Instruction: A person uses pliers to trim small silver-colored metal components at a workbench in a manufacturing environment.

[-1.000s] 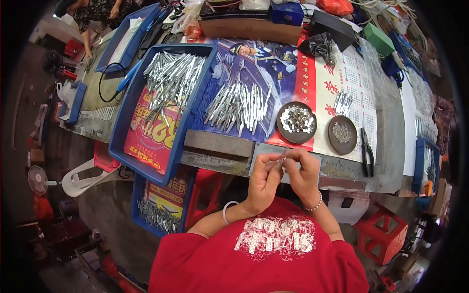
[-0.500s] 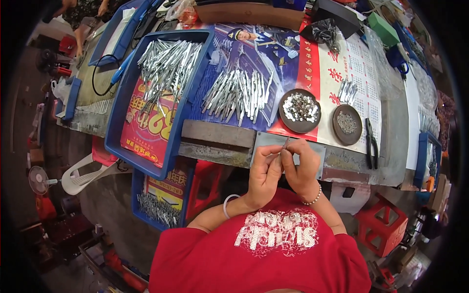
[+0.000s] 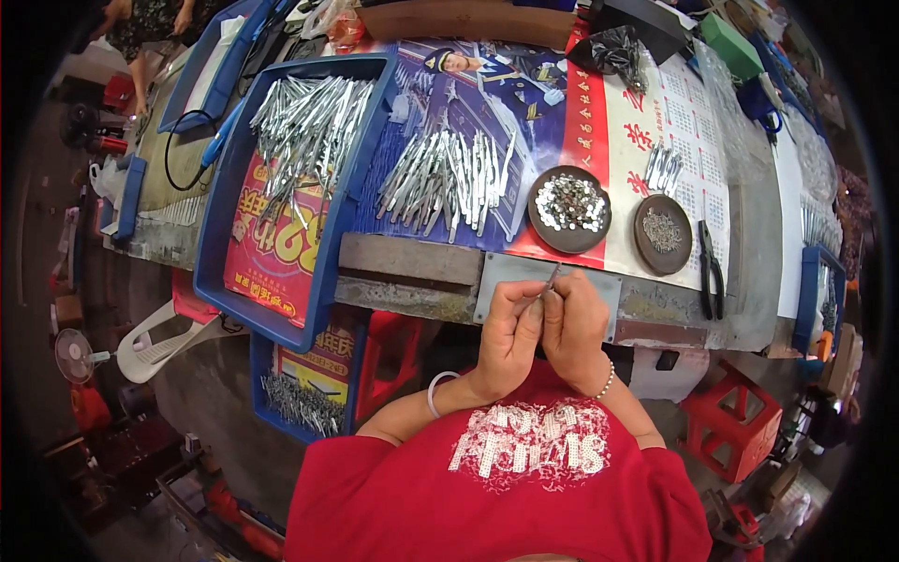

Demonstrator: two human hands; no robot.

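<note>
My left hand (image 3: pixel 511 339) and my right hand (image 3: pixel 573 328) meet over a grey metal plate (image 3: pixel 496 277) at the bench's near edge. Both are closed, pinching one slim metal piece (image 3: pixel 556 273) whose tip sticks up between the fingers; most of it is hidden. Just beyond lies a round brown dish of shiny discs (image 3: pixel 572 208). To its right, a smaller brown dish (image 3: pixel 663 234) holds tiny metal parts. A heap of slim silvery metal strips (image 3: pixel 448 183) lies on the printed poster left of the dishes.
At left, a blue tray (image 3: pixel 208 253) holds more strips on red printed card. Black-handled pliers (image 3: pixel 710 270) lie right of the dishes, below a small bunch of metal pieces (image 3: pixel 663 169). A lower blue tray (image 3: pixel 265 403) and a red stool (image 3: pixel 732 421) stand below bench height. Another person's arm (image 3: pixel 140 82) shows far left.
The view has shifted slightly, so the bench things sit a little further left. My hands stay together over the plate, still pinching the slim metal piece, with only small finger movement.
</note>
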